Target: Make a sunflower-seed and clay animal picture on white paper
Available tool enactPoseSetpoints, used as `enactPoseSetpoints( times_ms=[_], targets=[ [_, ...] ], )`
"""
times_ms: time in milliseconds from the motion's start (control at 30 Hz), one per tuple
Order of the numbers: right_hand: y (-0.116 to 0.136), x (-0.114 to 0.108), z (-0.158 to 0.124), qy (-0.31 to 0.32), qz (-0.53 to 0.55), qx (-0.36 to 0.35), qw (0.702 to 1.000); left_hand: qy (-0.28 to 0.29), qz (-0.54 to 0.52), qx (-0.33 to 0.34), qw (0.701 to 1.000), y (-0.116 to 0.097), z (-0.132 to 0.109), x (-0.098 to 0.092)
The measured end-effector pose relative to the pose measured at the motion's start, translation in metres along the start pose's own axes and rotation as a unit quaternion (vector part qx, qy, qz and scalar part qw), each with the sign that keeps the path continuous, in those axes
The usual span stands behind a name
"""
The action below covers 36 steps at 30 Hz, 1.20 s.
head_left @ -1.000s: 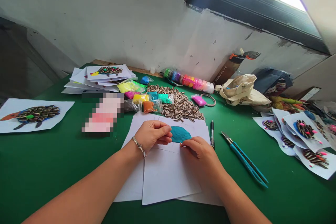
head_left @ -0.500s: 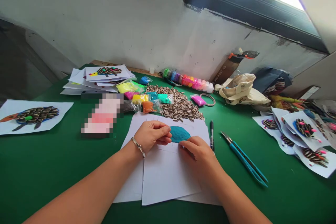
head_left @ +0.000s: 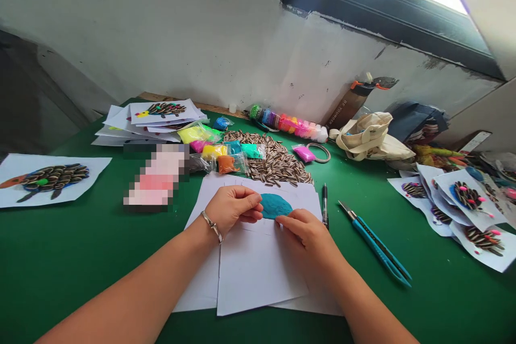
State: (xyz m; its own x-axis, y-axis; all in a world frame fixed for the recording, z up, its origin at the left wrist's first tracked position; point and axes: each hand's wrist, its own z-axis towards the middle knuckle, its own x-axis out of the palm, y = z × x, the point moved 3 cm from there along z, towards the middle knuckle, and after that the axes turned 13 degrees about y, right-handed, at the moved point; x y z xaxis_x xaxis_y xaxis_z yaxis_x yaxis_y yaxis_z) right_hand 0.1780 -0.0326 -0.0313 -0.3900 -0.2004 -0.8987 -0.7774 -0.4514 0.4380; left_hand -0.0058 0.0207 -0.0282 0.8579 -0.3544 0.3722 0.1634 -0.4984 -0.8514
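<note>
A flat patch of teal clay [head_left: 276, 205] lies on a white sheet of paper [head_left: 258, 274], which tops a small stack on the green table [head_left: 72, 258]. My left hand [head_left: 231, 207], with a bracelet at the wrist, rests curled on the paper, its fingertips pressing the clay's left edge. My right hand [head_left: 306, 234] is closed too, its fingertips pinched at the clay's lower right edge. A heap of striped sunflower seeds [head_left: 274, 161] lies just beyond the paper.
Small bags of coloured clay [head_left: 220, 150] sit left of the seeds, a row of clay tubs [head_left: 288, 123] behind. A black pen [head_left: 325, 205] and teal scissors [head_left: 377, 247] lie to the right. Finished seed pictures lie at left [head_left: 48, 177], back left [head_left: 157, 113] and right [head_left: 467, 201]. A cloth bag [head_left: 373, 137] sits by the wall.
My right fingertips have shifted slightly along the clay's lower right edge. My left hand has held still.
</note>
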Motion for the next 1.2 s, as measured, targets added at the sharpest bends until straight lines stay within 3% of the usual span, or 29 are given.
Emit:
enactPoseSetpoints(
  times_ms=[133,333,633,1200],
  targets=[
    [0.000,0.002,0.001,0.005,-0.021,0.000,1.000,-0.002,0.004,-0.004,1.000,-0.001,0.000,0.000],
    [-0.006,-0.005,-0.003,-0.006,0.054,0.017,0.998,-0.003,0.002,-0.001,1.000,-0.002,0.000,0.001],
    [0.000,-0.010,-0.004,0.059,-0.001,-0.018,0.998,-0.001,0.009,-0.007,1.000,0.000,0.001,-0.001],
    [-0.001,-0.016,-0.008,0.101,0.029,-0.049,0.993,-0.006,0.008,-0.004,1.000,0.000,0.001,0.000]
  ],
)
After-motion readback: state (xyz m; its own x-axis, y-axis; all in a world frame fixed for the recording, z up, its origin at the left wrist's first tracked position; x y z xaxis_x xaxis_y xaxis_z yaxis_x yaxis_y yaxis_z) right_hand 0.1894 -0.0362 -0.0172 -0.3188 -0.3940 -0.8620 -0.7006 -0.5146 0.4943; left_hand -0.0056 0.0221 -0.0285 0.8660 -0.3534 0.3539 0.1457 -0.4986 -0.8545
